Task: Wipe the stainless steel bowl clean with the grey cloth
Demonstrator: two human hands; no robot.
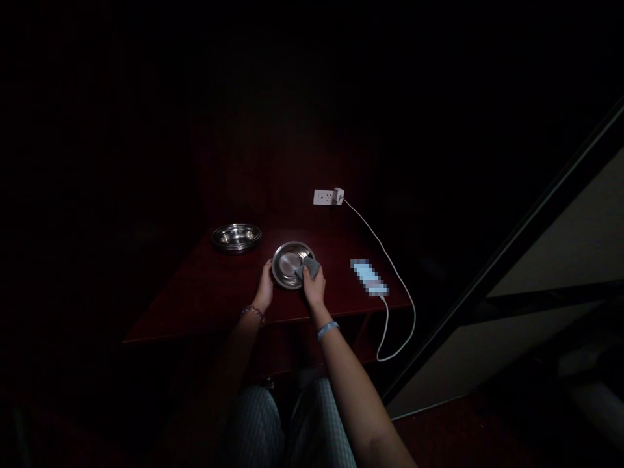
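A shiny metal bowl (288,259) is tilted toward me above the dark red table. My left hand (264,286) grips its left rim, the fingers partly hidden behind it. My right hand (314,286) is closed on a grey cloth (311,267), pressed against the bowl's inner right side. Which fingers of the right hand also touch the bowl, I cannot tell. To the left, a small stack of similar metal bowls (236,238) rests on the table, apart from both hands.
On the red table (195,292), a phone with a blurred screen (369,277) lies at the right. Its white cable (385,250) loops past the table edge up to a charger (338,195) in the wall socket (322,197). A dark-framed panel (526,253) stands at the right.
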